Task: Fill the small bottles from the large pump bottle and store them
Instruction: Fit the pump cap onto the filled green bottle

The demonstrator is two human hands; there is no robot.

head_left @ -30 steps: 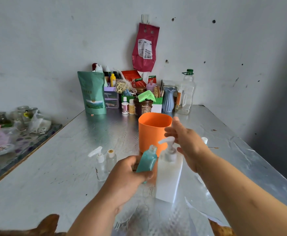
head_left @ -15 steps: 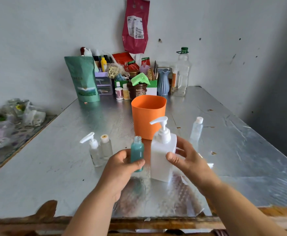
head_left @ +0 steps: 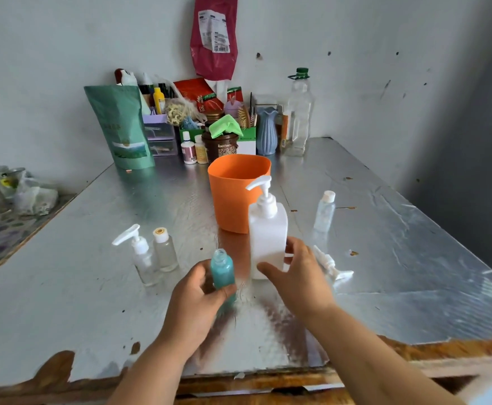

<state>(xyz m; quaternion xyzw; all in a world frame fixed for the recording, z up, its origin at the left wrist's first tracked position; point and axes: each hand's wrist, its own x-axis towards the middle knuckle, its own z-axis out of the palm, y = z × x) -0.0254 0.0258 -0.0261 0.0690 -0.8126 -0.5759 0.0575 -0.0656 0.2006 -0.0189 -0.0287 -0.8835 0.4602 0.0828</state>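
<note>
Head view: the left hand has its grip curled round the teal small bottle, which is uncapped and upright. Blur hides whether its base touches the worktop. The right hand clasps the lower body of the large pump bottle, thumb in front. That bottle stands upright just before the orange bin.

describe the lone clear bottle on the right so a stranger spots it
Find the orange plastic cup mid-table. To its right, beyond the square white pump bottle, a small clear bottle stands alone. Its plain white cap, not a pump or tan cap, sets it apart.
</note>
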